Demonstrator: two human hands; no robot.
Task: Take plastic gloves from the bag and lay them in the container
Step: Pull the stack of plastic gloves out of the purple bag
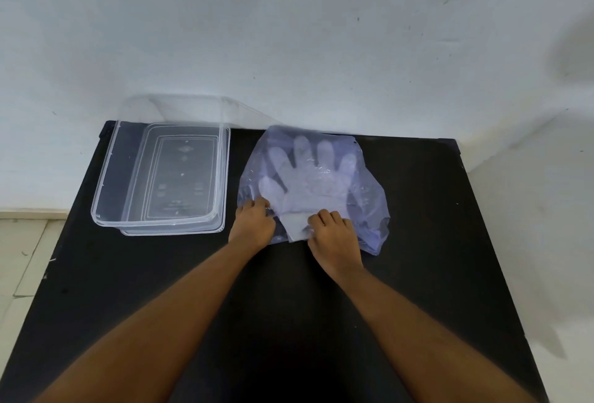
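Both hands work the bag's [369,209] mouth: left hand [254,222] pinches its edge, right hand [332,232] grips the gloves [308,177]. Next, draw them out toward the container [106,177] left of the hands.

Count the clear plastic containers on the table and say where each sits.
1. The container sits open and empty at the table's far left, by the wall, left of the bag of gloves. Nothing appears to hide another.

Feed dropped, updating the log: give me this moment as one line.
stage: opening bag | left hand: on bag mouth | right hand: on gloves cuff | container: empty, on table
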